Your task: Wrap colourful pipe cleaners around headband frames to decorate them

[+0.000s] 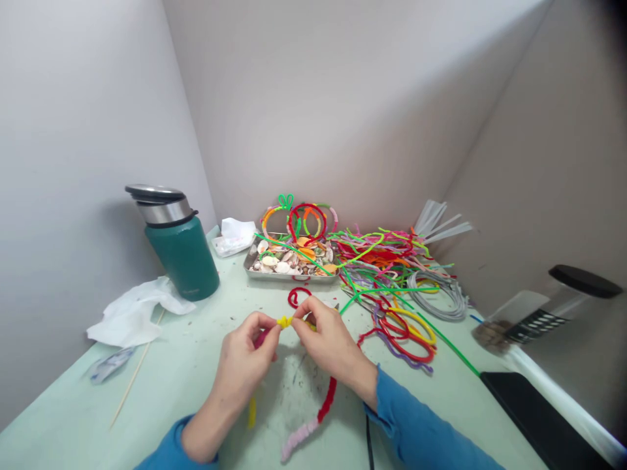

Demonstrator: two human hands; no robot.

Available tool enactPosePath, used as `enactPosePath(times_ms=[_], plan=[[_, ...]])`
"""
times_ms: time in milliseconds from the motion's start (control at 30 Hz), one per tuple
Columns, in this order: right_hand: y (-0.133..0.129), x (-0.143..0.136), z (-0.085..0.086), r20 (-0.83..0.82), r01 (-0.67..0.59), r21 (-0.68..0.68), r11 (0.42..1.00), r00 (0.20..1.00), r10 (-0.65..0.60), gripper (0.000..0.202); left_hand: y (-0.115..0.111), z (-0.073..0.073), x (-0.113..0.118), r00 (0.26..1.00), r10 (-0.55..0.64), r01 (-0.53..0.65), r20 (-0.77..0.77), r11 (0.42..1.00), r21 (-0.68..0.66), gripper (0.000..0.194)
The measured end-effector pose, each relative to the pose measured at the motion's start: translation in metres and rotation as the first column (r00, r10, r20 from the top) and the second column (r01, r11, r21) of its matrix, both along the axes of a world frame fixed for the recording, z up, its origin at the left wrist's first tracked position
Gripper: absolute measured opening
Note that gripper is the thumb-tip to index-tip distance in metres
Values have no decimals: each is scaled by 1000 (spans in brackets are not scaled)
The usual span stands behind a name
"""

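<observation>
Over the middle of the table, both my hands pinch a yellow pipe cleaner (285, 322) wound into a small coil. My left hand (247, 352) holds its left side, with a bit of dark pink fuzzy material showing between the fingers. My right hand (327, 336) grips the right side between thumb and forefinger. A yellow end (251, 412) hangs below my left hand. Under my right wrist, a thick fuzzy strip of red (327, 399) and pale pink (298, 438) reaches toward me; whether it joins the yellow piece is hidden. A red spiral (296, 298) lies just beyond my fingers.
Behind my hands stands a metal tray (294, 277) of shells, with pipe-cleaner rings (306, 222) above it. Many coloured pipe cleaners (377, 251) and a grey wire coil (441, 297) lie right. A green bottle (183, 254), tissue (140, 310) and stick (137, 369) are left; a black phone-like slab (533, 418) lies right.
</observation>
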State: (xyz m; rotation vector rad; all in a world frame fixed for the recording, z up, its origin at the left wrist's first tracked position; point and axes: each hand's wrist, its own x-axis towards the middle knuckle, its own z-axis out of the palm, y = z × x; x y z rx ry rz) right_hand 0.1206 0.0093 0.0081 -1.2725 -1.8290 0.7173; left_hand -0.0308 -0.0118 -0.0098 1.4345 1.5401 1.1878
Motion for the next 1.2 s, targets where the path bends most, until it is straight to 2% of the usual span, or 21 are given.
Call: enactPosePath(times_ms=[167, 300, 400, 500, 733, 867, 967, 1200], plan=[[0, 1, -1, 6, -76, 41, 996, 997, 75, 11, 1, -1, 1, 999, 19, -18, 47, 1000, -17, 19], [0, 0, -1, 16, -79, 57, 995, 997, 78, 10, 3, -1, 3, 986, -25, 31, 166, 999, -35, 22], [-1, -1, -1, 31, -66, 72, 995, 997, 63, 10, 2, 3, 4, 969, -108, 115, 222, 993, -19, 25], [-1, -1, 1, 31, -58, 84, 995, 998, 55, 13, -1, 6, 5, 963, -150, 152, 224, 988, 5, 25], [-1, 2, 4, 55, -97, 74, 993, 994, 93, 13, 0, 2, 3, 980, -110, 111, 167, 994, 3, 22], [-1, 2, 5, 64, -79, 25, 997, 995, 77, 13, 1, -1, 3, 995, -70, 64, 73, 994, 84, 16], [-2, 2, 5, 23, -95, -3, 995, 995, 95, 10, 1, -2, 2, 996, -63, 55, 66, 991, 120, 15], [0, 1, 4, 16, -93, 27, 995, 996, 93, 8, 2, -1, 2, 988, -72, 67, 138, 997, 41, 28]])
